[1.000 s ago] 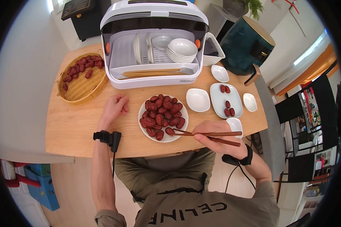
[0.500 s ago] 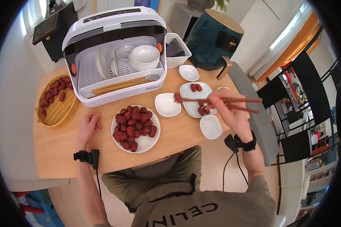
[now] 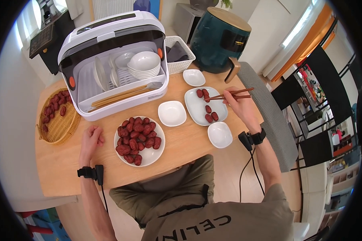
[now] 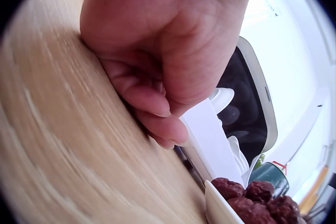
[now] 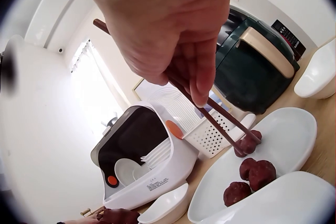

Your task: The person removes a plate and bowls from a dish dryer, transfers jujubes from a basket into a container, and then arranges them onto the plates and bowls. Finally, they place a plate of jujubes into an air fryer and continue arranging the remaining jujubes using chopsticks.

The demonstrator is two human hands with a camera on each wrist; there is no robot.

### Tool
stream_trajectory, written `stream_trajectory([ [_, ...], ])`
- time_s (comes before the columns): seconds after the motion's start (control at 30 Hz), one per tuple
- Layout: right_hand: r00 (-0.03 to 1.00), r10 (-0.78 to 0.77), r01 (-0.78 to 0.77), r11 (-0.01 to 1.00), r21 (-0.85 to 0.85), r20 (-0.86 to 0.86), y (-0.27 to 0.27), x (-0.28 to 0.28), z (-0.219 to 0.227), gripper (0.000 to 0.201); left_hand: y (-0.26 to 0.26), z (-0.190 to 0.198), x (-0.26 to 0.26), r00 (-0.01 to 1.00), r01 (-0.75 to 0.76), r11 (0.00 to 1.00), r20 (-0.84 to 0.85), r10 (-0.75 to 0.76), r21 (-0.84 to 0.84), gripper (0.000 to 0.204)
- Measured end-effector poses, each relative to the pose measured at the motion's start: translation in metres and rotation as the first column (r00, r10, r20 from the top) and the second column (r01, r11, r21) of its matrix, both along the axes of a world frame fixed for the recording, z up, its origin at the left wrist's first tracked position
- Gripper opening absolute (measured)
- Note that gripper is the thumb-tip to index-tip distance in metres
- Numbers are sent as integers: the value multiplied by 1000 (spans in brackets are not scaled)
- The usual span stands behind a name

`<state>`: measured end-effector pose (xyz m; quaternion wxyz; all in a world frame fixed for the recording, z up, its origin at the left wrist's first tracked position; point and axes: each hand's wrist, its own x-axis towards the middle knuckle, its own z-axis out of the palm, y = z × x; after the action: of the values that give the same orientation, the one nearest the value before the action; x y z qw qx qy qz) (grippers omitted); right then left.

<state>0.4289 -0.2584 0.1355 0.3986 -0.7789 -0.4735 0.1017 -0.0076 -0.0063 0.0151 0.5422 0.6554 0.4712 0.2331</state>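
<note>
My right hand [image 3: 240,107] grips a pair of brown chopsticks [image 3: 245,97] above the pale rectangular plate [image 3: 195,111]. Their tips straddle a wrinkled dried red date [image 5: 250,141] at the plate's far end, close beside other dates. Nearer the front, several more dates [image 3: 208,117] lie on the same plate. My left hand [image 3: 91,141] rests on the table with loosely curled fingers and nothing in them. To its right stands a round white plate [image 3: 152,157] heaped with dates [image 3: 136,136].
Small white dishes [image 3: 172,113] stand around the rectangular plate. Behind are a white dish cabinet [image 3: 127,102] holding bowls and chopsticks, a white basket [image 3: 181,66] and a green air fryer [image 3: 217,40]. A wicker basket [image 3: 62,124] with dates sits at the left.
My right hand has carried a date in the chopsticks from the round plate rightward to the rectangular plate's far end. The head view has turned right; the left hand stays on the table.
</note>
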Motion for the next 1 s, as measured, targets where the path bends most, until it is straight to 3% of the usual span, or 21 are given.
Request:
stream_trajectory([
  [0.43,1000,28,-28,998,57,-8,6,4,-18,21,-1,2,0,1000,-10,999,-15,10,-38,21],
  [0.63,997,-2,2,1000,4,81,2,1,-9,22,-2,3,0,1000,-17,999,-7,17,-31,21],
  [0.83,998,33,-41,990,135,61,-8,4,-2,23,0,0,-2,1000,-3,999,13,3,-35,21],
  [1.0,998,11,-16,997,81,57,-7,-7,7,24,0,-1,-1,1000,-5,1000,12,6,-28,21],
])
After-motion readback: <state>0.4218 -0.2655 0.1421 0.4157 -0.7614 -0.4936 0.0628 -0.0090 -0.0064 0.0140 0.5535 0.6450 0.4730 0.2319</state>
